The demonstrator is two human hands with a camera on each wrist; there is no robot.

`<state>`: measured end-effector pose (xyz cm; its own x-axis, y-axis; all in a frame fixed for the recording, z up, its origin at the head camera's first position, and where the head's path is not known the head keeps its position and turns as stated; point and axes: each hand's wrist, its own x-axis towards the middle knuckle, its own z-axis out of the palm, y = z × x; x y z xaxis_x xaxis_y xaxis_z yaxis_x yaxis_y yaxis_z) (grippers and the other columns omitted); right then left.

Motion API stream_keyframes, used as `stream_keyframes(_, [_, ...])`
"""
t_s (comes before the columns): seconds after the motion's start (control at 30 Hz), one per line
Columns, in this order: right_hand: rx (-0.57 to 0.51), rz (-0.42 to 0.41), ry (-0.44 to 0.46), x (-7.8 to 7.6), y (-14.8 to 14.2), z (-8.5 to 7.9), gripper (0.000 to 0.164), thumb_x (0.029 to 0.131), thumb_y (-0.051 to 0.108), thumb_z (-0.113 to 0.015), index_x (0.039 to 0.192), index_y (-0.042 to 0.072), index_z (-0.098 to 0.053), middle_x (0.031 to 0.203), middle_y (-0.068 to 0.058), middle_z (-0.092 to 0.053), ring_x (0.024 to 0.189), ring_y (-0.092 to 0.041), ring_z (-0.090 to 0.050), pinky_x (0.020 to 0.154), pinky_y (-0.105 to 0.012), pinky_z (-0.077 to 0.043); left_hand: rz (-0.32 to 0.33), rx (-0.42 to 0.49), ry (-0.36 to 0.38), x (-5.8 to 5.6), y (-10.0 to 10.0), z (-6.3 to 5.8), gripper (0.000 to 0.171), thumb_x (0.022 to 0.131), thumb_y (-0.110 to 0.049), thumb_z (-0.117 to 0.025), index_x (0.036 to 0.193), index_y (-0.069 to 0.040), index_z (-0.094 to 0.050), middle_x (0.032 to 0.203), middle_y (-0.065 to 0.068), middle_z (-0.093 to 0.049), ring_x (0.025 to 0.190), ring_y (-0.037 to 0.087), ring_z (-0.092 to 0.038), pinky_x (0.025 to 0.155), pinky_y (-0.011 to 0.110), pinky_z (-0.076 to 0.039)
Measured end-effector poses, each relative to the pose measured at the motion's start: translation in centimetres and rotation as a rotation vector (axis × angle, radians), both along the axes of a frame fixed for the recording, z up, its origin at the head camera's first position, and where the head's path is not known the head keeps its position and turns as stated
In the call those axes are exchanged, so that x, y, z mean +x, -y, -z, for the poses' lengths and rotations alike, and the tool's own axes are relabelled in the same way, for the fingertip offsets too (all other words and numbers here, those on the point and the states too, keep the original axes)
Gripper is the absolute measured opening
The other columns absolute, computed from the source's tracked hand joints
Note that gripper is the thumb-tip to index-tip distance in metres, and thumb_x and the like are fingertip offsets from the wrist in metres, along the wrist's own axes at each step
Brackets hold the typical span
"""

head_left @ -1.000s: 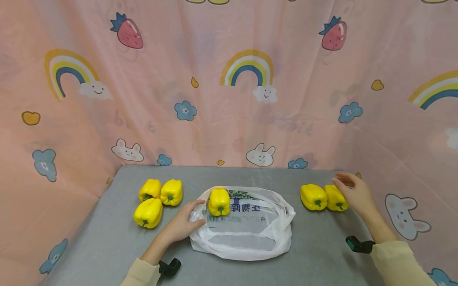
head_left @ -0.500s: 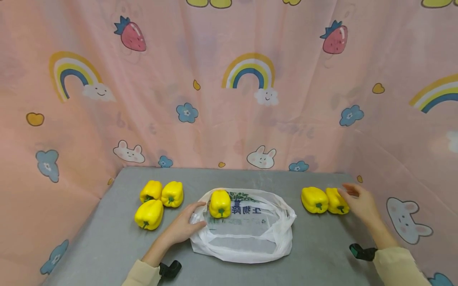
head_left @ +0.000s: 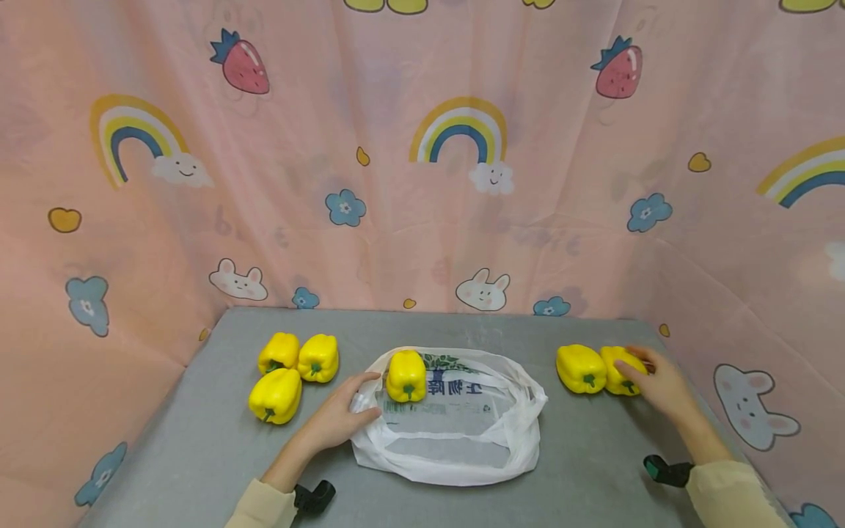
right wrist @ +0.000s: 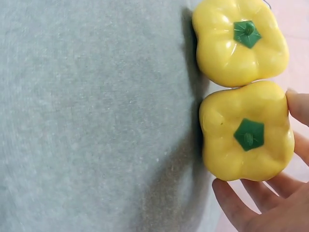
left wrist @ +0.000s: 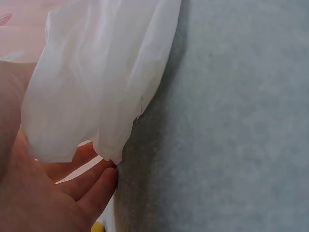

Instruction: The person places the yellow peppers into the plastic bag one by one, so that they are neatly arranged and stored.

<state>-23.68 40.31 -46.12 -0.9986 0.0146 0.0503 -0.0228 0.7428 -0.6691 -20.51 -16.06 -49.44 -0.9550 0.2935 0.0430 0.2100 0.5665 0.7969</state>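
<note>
Right hand on outer right yellow pepper: thumb on one side, fingers on the other, light pinch, opened about pepper-wide. Pepper sits on gray table, stem toward person, touching the neighboring pepper. Left hand at left edge of white plastic bag: thumb and fingers spread well apart, touching plastic, no tight grip visible. Bag lies mouth up, mid-table, one bagged pepper inside at left. Three-pepper cluster left of bag. Pink cartoon curtain behind.
</note>
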Motion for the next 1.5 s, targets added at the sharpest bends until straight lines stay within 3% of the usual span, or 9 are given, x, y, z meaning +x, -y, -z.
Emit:
stream_keyframes(0.33, [-0.039, -0.019, 0.026, 0.5, -0.3, 0.3, 0.074, 0.106, 0.046, -0.05, 0.151, -0.01, -0.033, 0.151, -0.042, -0.028, 0.131, -0.063, -0.032, 0.099, -0.074, -0.035, -0.001, 0.005, 0.012, 0.1, 0.0, -0.2, 0.058, 0.094, -0.028, -0.072, 0.148, -0.02, -0.051, 0.153, 0.015, -0.044, 0.142, 0.039, -0.039, 0.112, 0.066, -0.03])
stream_keyframes(0.8, [-0.026, 0.063, 0.026, 0.7, -0.6, 0.3, 0.076, 0.104, 0.051, -0.049, 0.152, -0.007, -0.035, 0.15, -0.043, -0.03, 0.127, -0.06, -0.037, 0.098, -0.072, -0.037, -0.001, 0.001, 0.024, 0.1, -0.1, -0.2, 0.059, 0.095, -0.028, -0.072, 0.149, -0.021, -0.05, 0.154, 0.015, -0.043, 0.142, 0.039, -0.039, 0.112, 0.067, -0.03])
stream_keyframes(1.2, [-0.004, 0.086, 0.01, 1.1, -0.3, -1.4, 0.076, 0.105, 0.051, -0.048, 0.151, -0.008, -0.035, 0.149, -0.041, -0.032, 0.124, -0.058, -0.04, 0.095, -0.069, -0.042, -0.015, -0.009, 0.047, 0.0, 0.1, -0.2, 0.06, 0.094, -0.027, -0.072, 0.149, -0.021, -0.049, 0.155, 0.014, -0.042, 0.143, 0.038, -0.038, 0.114, 0.066, -0.029])
stream_keyframes(1.5, [-0.005, 0.097, -0.058, 1.6, 0.4, -3.1, 0.073, 0.105, 0.047, -0.051, 0.151, -0.008, -0.036, 0.148, -0.041, -0.035, 0.124, -0.059, -0.041, 0.091, -0.068, -0.045, -0.021, -0.006, 0.052, -0.1, -0.1, -0.1, 0.06, 0.094, -0.027, -0.072, 0.149, -0.023, -0.049, 0.156, 0.013, -0.042, 0.143, 0.038, -0.038, 0.113, 0.067, -0.029])
